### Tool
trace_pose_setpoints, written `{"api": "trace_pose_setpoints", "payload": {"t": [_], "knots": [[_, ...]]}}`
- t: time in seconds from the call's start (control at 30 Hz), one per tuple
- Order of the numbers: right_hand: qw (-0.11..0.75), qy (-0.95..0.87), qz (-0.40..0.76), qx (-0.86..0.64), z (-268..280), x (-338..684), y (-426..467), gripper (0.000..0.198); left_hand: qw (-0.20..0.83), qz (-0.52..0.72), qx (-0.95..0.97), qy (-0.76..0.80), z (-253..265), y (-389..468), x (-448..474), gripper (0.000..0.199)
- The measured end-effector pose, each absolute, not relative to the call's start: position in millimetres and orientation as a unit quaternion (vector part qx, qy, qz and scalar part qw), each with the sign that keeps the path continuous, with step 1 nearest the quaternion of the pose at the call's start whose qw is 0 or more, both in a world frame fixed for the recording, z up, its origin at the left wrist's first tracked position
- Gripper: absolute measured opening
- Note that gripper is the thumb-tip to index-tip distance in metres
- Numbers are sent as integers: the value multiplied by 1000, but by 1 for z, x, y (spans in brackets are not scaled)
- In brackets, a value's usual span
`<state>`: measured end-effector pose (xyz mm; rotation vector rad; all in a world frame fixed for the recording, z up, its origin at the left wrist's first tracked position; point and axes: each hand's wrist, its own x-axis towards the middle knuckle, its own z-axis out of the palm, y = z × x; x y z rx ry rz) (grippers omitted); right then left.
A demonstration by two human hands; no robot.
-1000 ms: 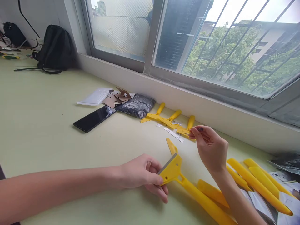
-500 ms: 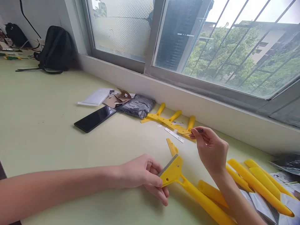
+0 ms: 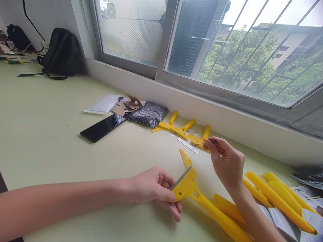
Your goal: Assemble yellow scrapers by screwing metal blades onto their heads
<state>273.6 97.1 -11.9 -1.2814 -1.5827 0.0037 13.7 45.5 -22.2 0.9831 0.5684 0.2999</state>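
Observation:
My left hand (image 3: 157, 190) is closed on the lower corner of a yellow scraper (image 3: 185, 183), thumb on top and fingers beneath. A grey blade edge shows along its head. One hole holds a screw and the other is a bare hole. The handle runs to the lower right, partly behind my right forearm. My right hand (image 3: 227, 161) pinches a small screwdriver (image 3: 214, 141) with a dark handle. Its thin shaft points left over small screws (image 3: 193, 144) beside the yellow scraper heads (image 3: 174, 127) by the sill. A loose yellow plate (image 3: 185, 158) lies behind the held scraper.
Long yellow handles (image 3: 277, 198) lie over papers on the right. White strips (image 3: 187, 145) rest near the scraper heads. Farther left are a black phone (image 3: 103, 128), a black plastic bag (image 3: 147, 113), cardboard (image 3: 126, 107) and a backpack (image 3: 62, 52). The window sill (image 3: 227, 126) bounds the table's back.
My right hand has shifted very slightly left with the screwdriver. My left hand and the scraper have stayed in place.

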Motion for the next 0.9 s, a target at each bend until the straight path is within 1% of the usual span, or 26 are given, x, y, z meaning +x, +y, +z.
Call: {"api": "trace_pose_setpoints", "payload": {"t": [0.43,0.6,0.73,0.9], "knots": [[515,-667,6,-539,-14,275,98,15,834,143,462,265,-23,45,13,20],[526,-655,7,-543,-8,275,96,16,832,142,465,266,-23,46,13,19],[546,-636,12,-545,8,273,91,17,831,142,464,270,-23,46,13,19],[604,-596,44,-528,51,259,68,20,836,138,459,266,-25,46,13,22]]}}
